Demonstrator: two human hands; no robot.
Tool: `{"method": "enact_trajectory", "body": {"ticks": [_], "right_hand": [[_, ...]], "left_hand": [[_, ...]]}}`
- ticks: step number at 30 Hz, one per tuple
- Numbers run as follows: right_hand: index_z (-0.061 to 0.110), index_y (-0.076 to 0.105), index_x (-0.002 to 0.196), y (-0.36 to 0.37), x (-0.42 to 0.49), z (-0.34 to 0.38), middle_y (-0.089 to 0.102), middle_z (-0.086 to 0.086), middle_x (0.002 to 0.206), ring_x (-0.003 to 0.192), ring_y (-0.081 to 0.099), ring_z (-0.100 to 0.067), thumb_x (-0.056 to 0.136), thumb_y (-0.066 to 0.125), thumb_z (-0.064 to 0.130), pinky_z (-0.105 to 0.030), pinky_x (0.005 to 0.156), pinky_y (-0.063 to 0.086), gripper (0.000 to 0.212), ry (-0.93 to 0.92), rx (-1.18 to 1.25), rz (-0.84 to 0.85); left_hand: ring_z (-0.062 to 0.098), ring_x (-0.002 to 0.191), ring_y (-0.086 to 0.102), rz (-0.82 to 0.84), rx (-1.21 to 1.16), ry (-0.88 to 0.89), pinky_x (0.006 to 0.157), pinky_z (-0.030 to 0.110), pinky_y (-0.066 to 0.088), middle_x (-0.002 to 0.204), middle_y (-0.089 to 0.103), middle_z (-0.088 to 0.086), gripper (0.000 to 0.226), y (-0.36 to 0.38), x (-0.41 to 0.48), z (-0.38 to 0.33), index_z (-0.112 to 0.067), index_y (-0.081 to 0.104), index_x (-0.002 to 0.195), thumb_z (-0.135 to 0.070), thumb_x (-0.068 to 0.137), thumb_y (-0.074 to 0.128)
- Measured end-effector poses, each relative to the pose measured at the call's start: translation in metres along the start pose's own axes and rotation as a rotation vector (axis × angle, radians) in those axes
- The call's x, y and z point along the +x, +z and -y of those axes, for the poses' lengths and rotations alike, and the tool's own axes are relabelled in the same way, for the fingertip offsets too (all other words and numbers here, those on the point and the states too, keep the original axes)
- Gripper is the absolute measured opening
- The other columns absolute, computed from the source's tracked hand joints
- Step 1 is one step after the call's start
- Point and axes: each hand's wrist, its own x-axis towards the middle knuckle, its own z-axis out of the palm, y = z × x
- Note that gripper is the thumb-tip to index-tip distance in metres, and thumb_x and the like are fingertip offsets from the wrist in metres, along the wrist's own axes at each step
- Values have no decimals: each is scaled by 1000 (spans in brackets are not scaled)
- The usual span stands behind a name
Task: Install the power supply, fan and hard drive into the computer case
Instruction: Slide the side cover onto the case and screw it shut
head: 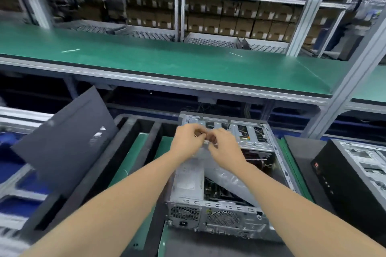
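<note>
Head view: both hands meet over the open computer case (pixel 221 217), fingertips almost touching. The left hand (pixel 188 139) and the right hand (pixel 224 148) each have their fingers curled in, pinching the upper end of a clear plastic bag (pixel 229 181) that hangs below them into the case. Blur hides what lies right between the fingertips. Under the left forearm, a silver power supply (pixel 189 181) sits in the near left corner of the case. Left of the hands, a dark side panel (pixel 66 148) leans tilted. Well to the right of the right hand stands a second case (pixel 355 173), black outside. Beyond the hands runs a green desk (pixel 167 62).
</note>
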Motion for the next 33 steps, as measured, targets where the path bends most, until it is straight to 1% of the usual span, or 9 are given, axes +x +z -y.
{"method": "enact_trajectory", "body": {"ticks": [8,14,17,19,23,26,29,31,33], "right_hand": [[19,73,100,71,37,160,69,4,93,82,60,-12,88,64,9,-22,73,42,18,-147,304,169],[21,74,109,149,46,272,73,4,111,104,65,-15,91,66,16,-29,94,51,21,-174,379,371],[26,71,110,187,55,310,72,7,111,105,66,-15,91,65,19,-28,93,52,20,-64,459,442],[26,68,108,210,59,326,72,6,110,104,69,-21,91,64,19,-36,95,57,19,35,505,499],[23,65,112,246,60,337,71,-1,113,103,70,-28,90,64,21,-43,95,58,23,180,491,536],[22,52,136,257,57,342,66,0,123,105,64,-22,87,73,32,-35,87,55,55,122,366,620],[25,9,164,260,54,357,59,-7,136,95,61,-19,81,80,44,-27,71,49,111,64,330,703],[27,-17,163,258,52,370,47,-13,153,115,58,-26,78,85,50,-33,86,53,135,49,375,681],[35,-29,158,252,48,384,14,-11,172,149,35,-30,76,85,53,-42,111,44,142,11,409,614]], "left_hand": [[8,81,63,-518,108,-322,71,27,50,80,66,-18,26,-131,-82,72,-35,75,96,-19,86,57],[27,108,51,-873,621,-427,94,42,37,113,57,1,38,-246,-118,149,-27,64,113,-16,76,64],[33,109,56,-690,514,-591,88,42,42,122,55,9,49,-301,-109,183,-15,51,127,-28,81,64],[35,106,59,-469,374,-712,81,40,51,118,59,11,46,-330,-99,201,-11,53,122,-36,85,63],[34,100,63,-123,367,-659,80,41,57,112,65,16,35,-348,-83,224,-4,65,109,-35,98,54],[33,93,56,-79,540,-515,68,34,40,110,61,16,25,-347,-76,228,-6,55,96,-27,104,45],[30,77,48,-159,554,-429,63,32,38,90,54,13,27,-374,-68,212,-8,43,78,-20,101,48],[28,71,48,-163,568,-410,56,31,36,81,52,12,28,-402,-63,196,-7,43,74,-19,98,51],[26,65,52,-179,589,-411,51,29,36,78,57,12,30,-431,-63,180,-4,50,73,-22,97,54]]}}
